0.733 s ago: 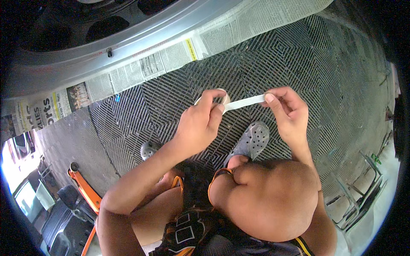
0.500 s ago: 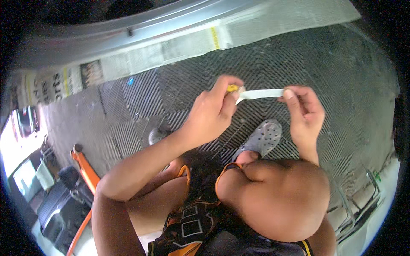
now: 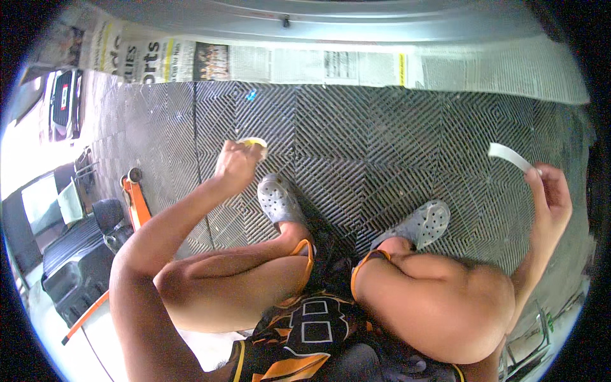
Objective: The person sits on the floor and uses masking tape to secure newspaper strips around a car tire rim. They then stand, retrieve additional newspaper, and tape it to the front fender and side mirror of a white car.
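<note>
My left hand (image 3: 237, 167) is closed around a roll of tape (image 3: 256, 141), whose yellow inner ring and pale edge show past the fingers. Far off to the right, a torn white strip of tape (image 3: 507, 155) is pinched by one end between the thumb and fingers of my right hand (image 3: 552, 192). The strip's free end curls up to the left, touching nothing. Ahead of both hands, newspaper sheets (image 3: 286, 63) hang along the lower edge of a silvery vehicle panel (image 3: 356, 24).
Ribbed dark floor tiles (image 3: 356, 127) lie below me, with my grey clogs (image 3: 280, 197) on them. At the left are an orange floor jack (image 3: 136, 202), black bulky items (image 3: 73, 280) and a parked car (image 3: 62, 108). A metal frame (image 3: 531, 337) stands at lower right.
My hands have moved wide apart, left hand leftward with the roll, right hand rightward with the strip. The strip, earlier stretched between them, is now separate from the roll. The view has shifted.
</note>
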Tool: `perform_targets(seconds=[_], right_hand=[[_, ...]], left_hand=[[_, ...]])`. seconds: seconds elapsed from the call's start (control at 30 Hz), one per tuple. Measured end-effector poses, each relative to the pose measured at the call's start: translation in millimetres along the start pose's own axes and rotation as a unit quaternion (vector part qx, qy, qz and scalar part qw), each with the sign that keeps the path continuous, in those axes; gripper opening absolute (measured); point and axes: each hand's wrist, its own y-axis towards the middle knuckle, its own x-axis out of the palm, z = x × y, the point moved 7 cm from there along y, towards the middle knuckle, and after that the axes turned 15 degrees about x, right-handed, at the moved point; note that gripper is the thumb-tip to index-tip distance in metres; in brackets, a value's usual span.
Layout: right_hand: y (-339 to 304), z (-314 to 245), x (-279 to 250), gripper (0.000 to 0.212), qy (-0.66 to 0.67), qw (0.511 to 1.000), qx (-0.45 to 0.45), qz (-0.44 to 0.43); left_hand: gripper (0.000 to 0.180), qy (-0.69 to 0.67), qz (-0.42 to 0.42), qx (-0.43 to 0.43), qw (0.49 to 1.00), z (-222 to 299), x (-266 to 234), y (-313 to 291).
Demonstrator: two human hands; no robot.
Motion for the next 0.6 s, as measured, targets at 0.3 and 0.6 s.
perform_targets(seconds=[0.3, 0.6], right_hand=[[-13.9, -64.8, -49.7, 0.018, -0.113, 0.990, -0.052, 0.072], [-1.2, -83.9, -51.4, 0.026, -0.204, 0.976, -0.080, 0.013]], left_hand=[[0.043, -0.111, -0.120, -0.026, 0.986, -54.9, 27.7, -50.6], [0.027, -0.116, -0.058, -0.370, 0.920, -117.9, 123.8, -239.3]])
